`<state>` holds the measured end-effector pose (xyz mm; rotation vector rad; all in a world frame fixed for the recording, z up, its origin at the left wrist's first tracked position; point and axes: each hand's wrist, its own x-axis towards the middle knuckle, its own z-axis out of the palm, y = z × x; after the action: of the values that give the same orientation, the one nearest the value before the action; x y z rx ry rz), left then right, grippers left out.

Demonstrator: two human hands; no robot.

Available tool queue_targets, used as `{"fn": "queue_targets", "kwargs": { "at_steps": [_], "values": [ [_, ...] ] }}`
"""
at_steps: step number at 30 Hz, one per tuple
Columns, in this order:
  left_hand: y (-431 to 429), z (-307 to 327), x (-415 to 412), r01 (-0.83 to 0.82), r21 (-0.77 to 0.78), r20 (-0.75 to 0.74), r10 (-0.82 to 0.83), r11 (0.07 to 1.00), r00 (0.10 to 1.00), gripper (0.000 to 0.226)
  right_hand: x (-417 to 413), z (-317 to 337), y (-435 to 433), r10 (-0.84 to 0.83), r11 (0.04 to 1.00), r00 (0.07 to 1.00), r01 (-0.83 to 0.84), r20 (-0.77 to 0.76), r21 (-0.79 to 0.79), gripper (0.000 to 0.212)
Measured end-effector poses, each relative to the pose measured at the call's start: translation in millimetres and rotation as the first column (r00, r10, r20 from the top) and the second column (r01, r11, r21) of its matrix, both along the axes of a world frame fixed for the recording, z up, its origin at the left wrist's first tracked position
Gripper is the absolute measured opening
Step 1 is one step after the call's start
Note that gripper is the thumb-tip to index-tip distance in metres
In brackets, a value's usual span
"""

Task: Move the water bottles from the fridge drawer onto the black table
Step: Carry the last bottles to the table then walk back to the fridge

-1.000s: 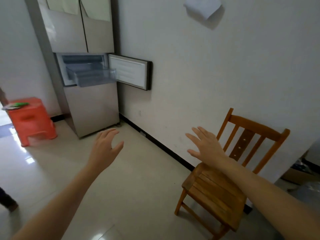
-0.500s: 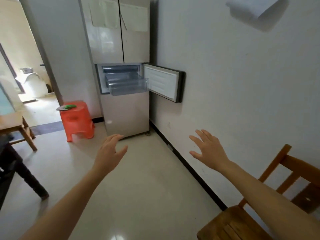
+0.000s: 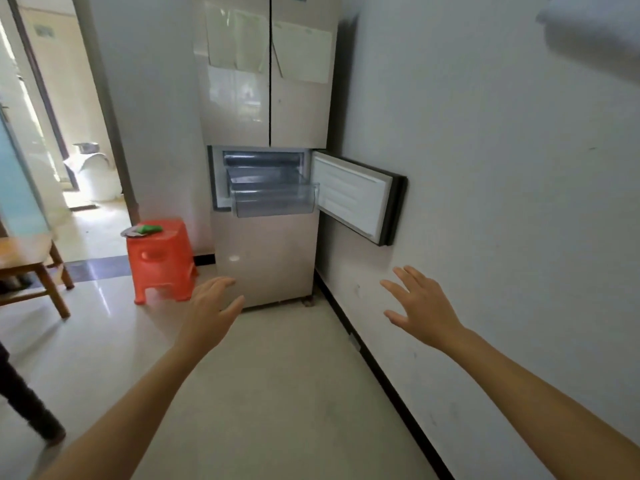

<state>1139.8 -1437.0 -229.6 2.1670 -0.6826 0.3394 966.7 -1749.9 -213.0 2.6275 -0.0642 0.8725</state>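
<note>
The fridge (image 3: 266, 265) stands tall at the end of the room, its 2 upper doors shut and hung with pale paper sheets (image 3: 301, 51). Below them the fridge's middle compartment is open. Its small door (image 3: 349, 195) is swung out to the right of the fridge and lies almost flat along the white wall (image 3: 502, 202). The clear plastic fridge drawer (image 3: 275, 202) is pulled forward out of that compartment, past the fridge's front face. What the drawer holds cannot be made out through the plastic.

Both bare arms reach toward the fridge, lower than the drawer. The left hand (image 3: 211, 313) shows over the fridge's lower left corner, fingers straight and close together, thumb spread, holding nothing. The right hand (image 3: 424, 310) is to the right of the fridge, below the open door and in front of the wall, its fingers fanned wide and holding nothing. Neither hand touches the fridge.

Just left of the fridge an orange plastic stool (image 3: 161, 261) stands on the pale tiled floor (image 3: 277, 393), with a green object (image 3: 149, 229) lying on top. Further left of the fridge is a corner of a wooden table (image 3: 24, 251), and beyond it a sunlit doorway (image 3: 69, 133). A black skirting strip (image 3: 381, 368) runs from the fridge's right foot along the base of the wall.
</note>
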Motion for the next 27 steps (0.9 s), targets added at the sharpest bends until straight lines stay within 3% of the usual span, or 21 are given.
{"fn": "queue_targets", "kwargs": {
  "at_steps": [5,16,27],
  "values": [
    [-64,6,62,0.007,-0.032,0.004,-0.007,0.999,1.0,0.035,60,19,-59,-0.077,0.997,0.996,0.076,0.044,0.034,0.06],
    [-170,-30,136,0.009,0.017,-0.12,-0.007,1.0,0.993,0.034,144,-23,-155,-0.075,0.989,0.99,0.089,-0.122,0.119,0.062],
    [-286,-17,208,-0.155,-0.052,-0.148,0.146,0.987,0.978,0.032,272,-17,-268,0.191,0.95,0.97,-0.145,-0.148,0.276,0.056]
  ]
}}
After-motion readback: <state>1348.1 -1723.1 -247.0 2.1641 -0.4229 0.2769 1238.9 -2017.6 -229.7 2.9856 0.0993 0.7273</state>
